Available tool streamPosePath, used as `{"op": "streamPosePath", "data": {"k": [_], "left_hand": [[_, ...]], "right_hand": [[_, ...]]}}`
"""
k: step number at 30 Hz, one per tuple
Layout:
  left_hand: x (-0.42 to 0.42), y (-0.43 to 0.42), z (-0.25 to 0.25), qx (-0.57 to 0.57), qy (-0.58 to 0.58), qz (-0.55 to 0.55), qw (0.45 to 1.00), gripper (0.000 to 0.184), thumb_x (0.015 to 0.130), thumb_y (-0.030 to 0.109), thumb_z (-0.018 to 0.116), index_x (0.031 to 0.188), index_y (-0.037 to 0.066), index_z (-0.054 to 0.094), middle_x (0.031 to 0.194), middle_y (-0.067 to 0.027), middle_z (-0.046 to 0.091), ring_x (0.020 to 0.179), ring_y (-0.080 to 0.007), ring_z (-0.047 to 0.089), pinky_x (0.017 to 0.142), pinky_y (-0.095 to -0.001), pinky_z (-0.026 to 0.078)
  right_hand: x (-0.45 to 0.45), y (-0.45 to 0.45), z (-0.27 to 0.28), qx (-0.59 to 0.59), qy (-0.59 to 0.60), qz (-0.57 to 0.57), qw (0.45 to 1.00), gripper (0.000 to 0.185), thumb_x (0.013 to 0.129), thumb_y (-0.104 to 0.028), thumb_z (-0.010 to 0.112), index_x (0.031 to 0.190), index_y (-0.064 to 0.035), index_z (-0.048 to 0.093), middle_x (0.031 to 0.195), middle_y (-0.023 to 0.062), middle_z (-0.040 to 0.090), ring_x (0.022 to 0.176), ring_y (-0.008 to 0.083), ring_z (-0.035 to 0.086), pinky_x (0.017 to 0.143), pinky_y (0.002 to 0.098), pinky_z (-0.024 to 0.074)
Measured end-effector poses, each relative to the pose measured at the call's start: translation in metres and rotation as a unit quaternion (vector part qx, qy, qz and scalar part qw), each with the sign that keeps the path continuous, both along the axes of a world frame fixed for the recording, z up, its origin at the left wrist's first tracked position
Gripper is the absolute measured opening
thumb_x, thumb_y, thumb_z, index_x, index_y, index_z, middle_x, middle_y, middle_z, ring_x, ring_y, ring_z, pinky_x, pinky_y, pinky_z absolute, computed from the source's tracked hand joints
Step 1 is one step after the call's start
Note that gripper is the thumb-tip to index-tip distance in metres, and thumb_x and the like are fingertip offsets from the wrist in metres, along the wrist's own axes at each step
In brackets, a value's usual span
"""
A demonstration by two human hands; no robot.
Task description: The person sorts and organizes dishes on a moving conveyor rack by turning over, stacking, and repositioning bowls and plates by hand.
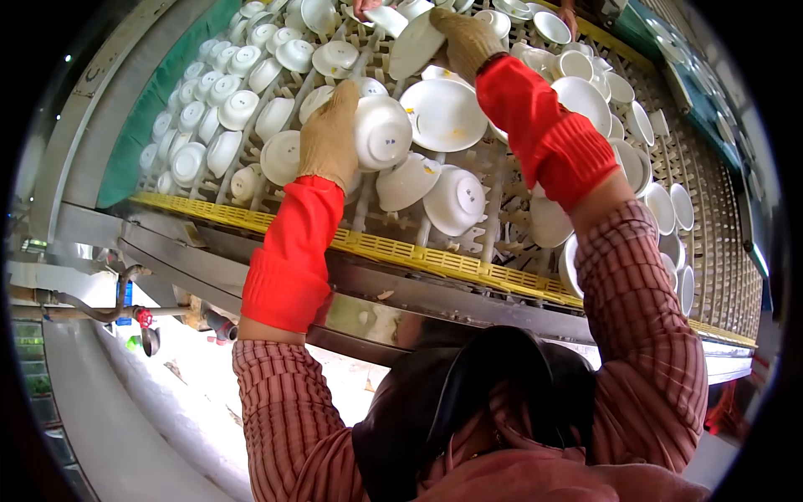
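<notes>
Both my hands wear tan gloves with red cuffs over a rack of white dishes. My left hand (331,138) is closed on the left side of a white bowl (382,132), its base facing up. Farther forward, my right hand (465,42) grips the edge of a tilted white dish (416,46). Between them lies a large white plate (443,115) with yellow food smears. Two more bowls, one of them base up (454,201), rest just below the left hand's bowl.
Overturned small bowls (239,109) crowd the rack's left side. Bowls and plates (583,102) stand tilted in the pegs at right. A yellow strip (401,258) edges the rack. Another person's hands (568,20) show at the far edge. Pipes and a red valve (144,318) sit lower left.
</notes>
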State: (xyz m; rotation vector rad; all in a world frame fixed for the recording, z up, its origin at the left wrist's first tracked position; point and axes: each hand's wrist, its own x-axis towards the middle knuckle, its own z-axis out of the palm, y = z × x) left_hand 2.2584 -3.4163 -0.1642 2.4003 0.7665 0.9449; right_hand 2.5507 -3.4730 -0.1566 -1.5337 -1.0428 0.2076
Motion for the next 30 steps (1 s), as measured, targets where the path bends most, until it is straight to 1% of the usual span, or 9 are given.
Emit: {"op": "streamPosePath", "data": {"k": [1, 3, 7, 9, 12, 16, 21, 29, 30], "left_hand": [[-0.001, -0.003, 0.002, 0.039, 0.021, -0.005, 0.999, 0.033, 0.114, 0.035, 0.05, 0.123, 0.005, 0.062, 0.116, -0.0239, 0.072, 0.099, -0.0394, 0.066, 0.093, -0.0456, 0.054], [-0.002, -0.005, 0.001, 0.059, 0.028, -0.014, 0.998, 0.02, 0.113, 0.023, 0.049, 0.125, 0.008, 0.056, 0.117, -0.026, 0.072, 0.103, -0.0462, 0.068, 0.091, -0.0496, 0.056], [-0.005, 0.002, -0.004, 0.106, 0.027, 0.006, 0.994, 0.018, 0.109, 0.01, 0.051, 0.127, 0.009, 0.053, 0.12, -0.0279, 0.072, 0.108, -0.0509, 0.069, 0.092, -0.0541, 0.056], [-0.005, 0.003, -0.003, 0.147, 0.043, 0.026, 0.988, 0.023, 0.107, 0.005, 0.052, 0.13, 0.009, 0.053, 0.121, -0.0289, 0.072, 0.111, -0.0518, 0.069, 0.092, -0.0554, 0.056], [-0.002, 0.004, -0.001, 0.137, 0.056, 0.044, 0.988, 0.032, 0.103, -0.002, 0.056, 0.133, 0.01, 0.053, 0.124, -0.0308, 0.072, 0.118, -0.0535, 0.069, 0.094, -0.0565, 0.056], [-0.003, 0.0, 0.0, 0.108, 0.061, 0.073, 0.99, 0.054, 0.1, -0.005, 0.06, 0.152, 0.009, 0.054, 0.139, -0.0266, 0.071, 0.13, -0.0504, 0.065, 0.106, -0.0493, 0.054], [-0.001, -0.012, 0.013, 0.077, 0.131, 0.12, 0.981, 0.058, 0.103, -0.003, 0.057, 0.16, 0.008, 0.053, 0.144, -0.0264, 0.07, 0.136, -0.0474, 0.064, 0.111, -0.0468, 0.053], [-0.002, -0.01, -0.003, 0.111, 0.063, 0.11, 0.986, 0.046, 0.106, 0.003, 0.055, 0.151, 0.011, 0.054, 0.137, -0.0282, 0.071, 0.13, -0.0502, 0.066, 0.106, -0.0506, 0.054], [0.001, -0.01, -0.004, 0.102, 0.07, 0.114, 0.986, 0.044, 0.107, 0.004, 0.054, 0.15, 0.012, 0.054, 0.137, -0.0285, 0.071, 0.13, -0.0505, 0.066, 0.105, -0.0512, 0.054]], "right_hand": [[0.024, 0.022, -0.025, -0.102, -0.397, -0.05, 0.911, 0.035, 0.112, -0.025, 0.068, 0.135, 0.0009, 0.068, 0.136, 0.0235, 0.073, 0.121, 0.0355, 0.075, 0.099, 0.0391, 0.061], [0.033, 0.05, -0.052, -0.071, -0.307, 0.096, 0.944, 0.027, 0.102, -0.014, 0.07, 0.127, -0.0056, 0.073, 0.131, 0.0189, 0.074, 0.121, 0.0342, 0.074, 0.099, 0.0404, 0.0602], [0.003, -0.024, -0.04, -0.031, -0.652, 0.176, 0.737, 0.043, 0.091, -0.014, 0.075, 0.134, -0.0092, 0.072, 0.14, 0.0174, 0.067, 0.127, 0.0359, 0.07, 0.102, 0.0436, 0.0603], [-0.064, -0.08, 0.014, -0.38, -0.395, 0.168, 0.82, 0.079, 0.082, -0.029, 0.086, 0.154, -0.0071, 0.061, 0.15, 0.0242, 0.062, 0.137, 0.0384, 0.066, 0.113, 0.0443, 0.0564], [-0.048, -0.093, -0.022, -0.302, -0.563, 0.151, 0.754, 0.108, 0.075, -0.044, 0.091, 0.166, -0.0046, 0.048, 0.161, 0.0311, 0.053, 0.144, 0.0418, 0.061, 0.121, 0.0444, 0.0507], [-0.058, -0.095, -0.002, -0.423, -0.54, 0.143, 0.713, 0.114, 0.074, -0.043, 0.092, 0.168, -0.0003, 0.043, 0.166, 0.0326, 0.049, 0.147, 0.043, 0.058, 0.125, 0.0427, 0.0472], [-0.053, -0.086, -0.02, -0.343, -0.512, 0.142, 0.775, 0.1, 0.079, -0.036, 0.087, 0.16, 0.0078, 0.047, 0.113, 0.0276, 0.079, 0.11, 0.042, 0.077, 0.098, 0.0475, 0.0609], [-0.052, -0.077, -0.008, -0.337, -0.611, 0.094, 0.71, 0.039, 0.105, -0.028, 0.063, 0.128, 0.0031, 0.069, 0.096, 0.0192, 0.082, 0.088, 0.0341, 0.081, 0.076, 0.0444, 0.0645], [-0.045, -0.079, 0.0, -0.295, -0.573, 0.086, 0.76, 0.038, 0.107, -0.029, 0.06, 0.128, 0.0008, 0.07, 0.096, 0.0186, 0.082, 0.088, 0.0339, 0.081, 0.076, 0.0444, 0.0645]]}}
